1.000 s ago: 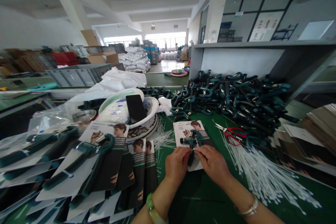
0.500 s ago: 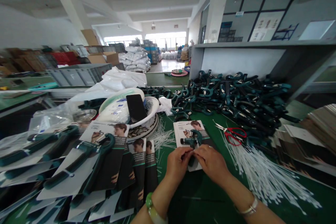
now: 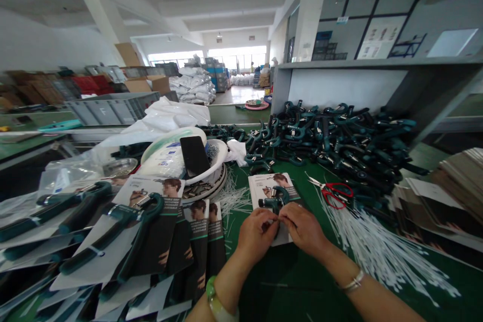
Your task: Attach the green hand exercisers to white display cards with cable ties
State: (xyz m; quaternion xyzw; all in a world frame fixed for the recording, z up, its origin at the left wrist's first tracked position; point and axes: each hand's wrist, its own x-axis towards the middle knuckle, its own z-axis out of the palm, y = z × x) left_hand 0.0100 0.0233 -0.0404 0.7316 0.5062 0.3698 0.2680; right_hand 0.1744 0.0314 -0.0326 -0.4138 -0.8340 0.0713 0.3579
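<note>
Hands: left hand [image 3: 256, 234] and right hand [image 3: 302, 229] are pinching closed together on a gripper [image 3: 277, 200], apparently around a tie too small to tell.
Position: gripper is lying on its card [image 3: 264, 186], 12 o'clock of the hands.
Done: carded stack [image 3: 113, 231] is piling at 9 o'clock.
Left: loose heap [image 3: 332, 136] at 1 o'clock; ties [image 3: 377, 251] at 3 o'clock.

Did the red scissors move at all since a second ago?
No. The red scissors lie in the same spot on the green table, between the white ties and the pile of grip tools.
</note>
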